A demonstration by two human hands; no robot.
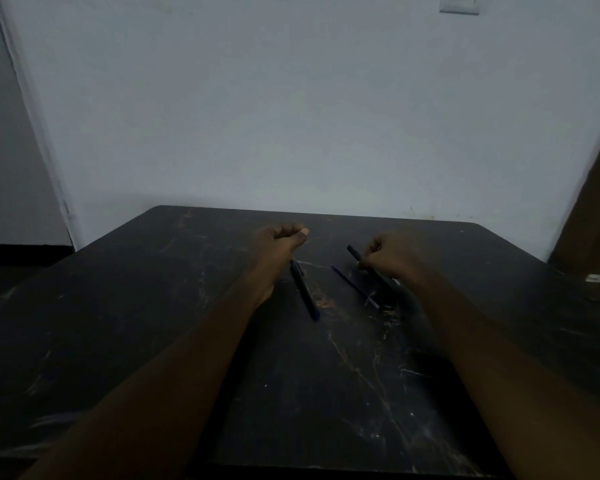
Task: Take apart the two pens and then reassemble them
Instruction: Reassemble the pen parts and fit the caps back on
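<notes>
Fingers (286,233) of the left hand (278,244) are curling tightly into the palm with the thumb lying across their tips, and I cannot tell whether anything small is sitting inside them; the hand is hanging over the far half of the table (146,306), a black top streaked with pale and rust-coloured veins and scratches, at about eleven o'clock from its middle. Just beside that wrist, at its five o'clock, the whole pen (305,291) is lying flat on the table: slim and dark, with what looks like a clip near its far end, its length running from eleven o'clock down to five o'clock and ending in a bluish tip. Between this pen and the other hand, touching neither, the thin refill (354,286) is lying loose, a much finer dark-blue rod slanting from ten o'clock to four o'clock with a slightly paler stretch at its near end. Over at one o'clock from the table's middle, the right hand (394,259) is gripping the pen barrel (353,252), its fingers bending round the dark tube so that the blunt far end is poking out at the hand's ten o'clock, while a pale bit is showing under the heel of the hand. Farther along, at three o'clock by the table's edge, a small pale object (596,277) is sitting, too blurred to name. Behind, the wall (291,116) is looking grey-blue, with a switch plate (459,3) at one o'clock.
</notes>
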